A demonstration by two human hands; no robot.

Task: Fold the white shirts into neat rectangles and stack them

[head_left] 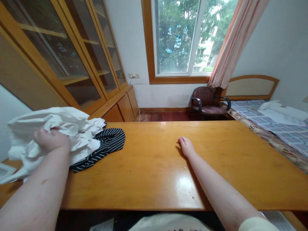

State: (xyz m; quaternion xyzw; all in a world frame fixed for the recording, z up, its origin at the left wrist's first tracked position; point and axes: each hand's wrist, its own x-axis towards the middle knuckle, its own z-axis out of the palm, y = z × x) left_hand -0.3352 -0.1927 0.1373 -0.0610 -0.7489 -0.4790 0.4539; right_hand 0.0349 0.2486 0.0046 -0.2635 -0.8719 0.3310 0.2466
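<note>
White fabric (77, 122) is gathered in the left hand (53, 139) at the left end of a wooden table (149, 170). Its folds are pinched between the curled fingers and the palm, and the bunched mass is spread around the hand, with a loose part trailed toward the near left edge. The hand is slightly blurred, so the exact place of each fingertip cannot be told. Beside and partly beneath the white fabric, a black cloth with white stripes (112, 141) is laid on the tabletop, its rounded end pointed to the right.

The right hand (187, 146) is held low over the middle of the table, toward the far side, with its fingers curled inward. Whether they are pressed fully together cannot be told, nor whether the tabletop is touched by them.

On the far left, a glass-fronted cabinet (126, 106) is seen. A white cord (137, 99) is plugged into a wall socket (133, 75) to its right. The far wall is broken by a window (178, 61), flanked on its right by a pink curtain (237, 41). Below the curtain, a dark red armchair (203, 98) is placed beside a bed (251, 87) covered with checked cloth (252, 107).
</note>
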